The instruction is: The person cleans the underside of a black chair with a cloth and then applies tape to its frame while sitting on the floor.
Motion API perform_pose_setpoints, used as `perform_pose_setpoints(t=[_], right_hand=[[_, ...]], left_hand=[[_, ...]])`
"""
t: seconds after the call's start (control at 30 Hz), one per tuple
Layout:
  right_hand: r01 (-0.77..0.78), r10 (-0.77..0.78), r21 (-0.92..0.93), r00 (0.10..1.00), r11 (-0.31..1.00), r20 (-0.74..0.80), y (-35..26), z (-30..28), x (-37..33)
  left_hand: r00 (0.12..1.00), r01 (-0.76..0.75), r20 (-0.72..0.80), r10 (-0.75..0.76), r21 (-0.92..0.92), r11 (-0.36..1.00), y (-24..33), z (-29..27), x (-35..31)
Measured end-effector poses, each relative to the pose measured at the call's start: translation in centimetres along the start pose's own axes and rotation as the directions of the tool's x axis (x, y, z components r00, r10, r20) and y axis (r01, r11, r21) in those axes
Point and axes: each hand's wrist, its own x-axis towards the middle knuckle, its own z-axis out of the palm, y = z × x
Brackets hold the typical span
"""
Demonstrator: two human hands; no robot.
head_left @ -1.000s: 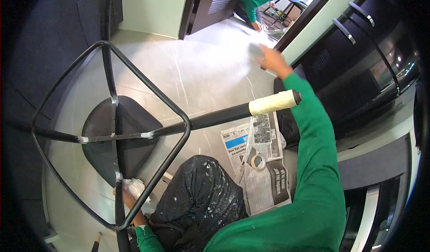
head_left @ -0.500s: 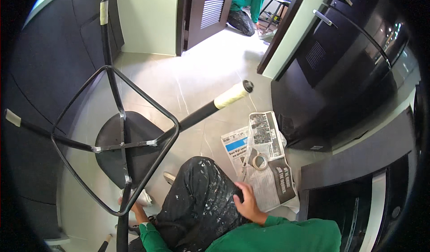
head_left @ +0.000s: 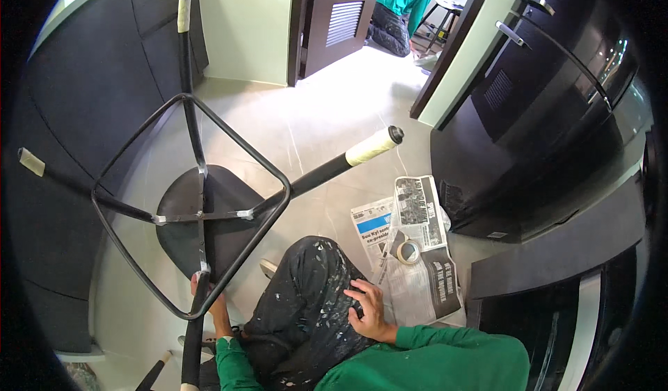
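Note:
An upside-down black stool (head_left: pixel 189 252) stands on its round seat, its legs pointing up and outward. Pale tape wraps the leg ends, and a bent metal ring joins the legs. My left hand (head_left: pixel 217 302) is at the base of the nearest leg, close to the seat. That leg partly covers its fingers, which look closed around something I cannot make out. My right hand (head_left: pixel 369 312) rests by my paint-spotted knee, fingers loosely bent and apart, holding nothing. Beside it, a roll of masking tape (head_left: pixel 408 252) lies on spread newspaper (head_left: pixel 417 293).
Dark cabinets (head_left: pixel 76 133) curve along the left. A glossy black cabinet (head_left: pixel 536 147) with handles is on the right. Through the open door (head_left: pixel 337 26), a person in green (head_left: pixel 396 15) kneels near another stool (head_left: pixel 445 8). Another taped leg (head_left: pixel 156 370) shows at lower left.
My left hand has moved up to the leg's base; the white cloth by it is out of sight now. My right hand has shifted slightly on the knee. The view has shifted a little.

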Motion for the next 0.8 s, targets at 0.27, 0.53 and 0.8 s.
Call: perform_pose_setpoints(t=[0.27, 0.53, 0.8], right_hand=[[-0.014, 0.013, 0.033, 1.0, 0.999, 0.011, 0.0, -0.3, 0.5], [-0.013, 0.011, 0.062, 1.0, 0.998, 0.025, 0.7, -0.1, 0.5], [-0.019, 0.017, 0.101, 1.0, 0.995, 0.021, 0.6, 0.0, 0.6]], left_hand=[[0.885, -0.316, 0.408, 0.224, 0.174, 0.933, 0.0, -4.8, 2.1], [0.848, -0.248, 0.53, -0.021, 0.431, 0.868, 6.5, -3.4, 0.0], [0.736, -0.338, 0.658, 0.161, 0.15, 0.929, 7.7, -1.6, 1.0]])
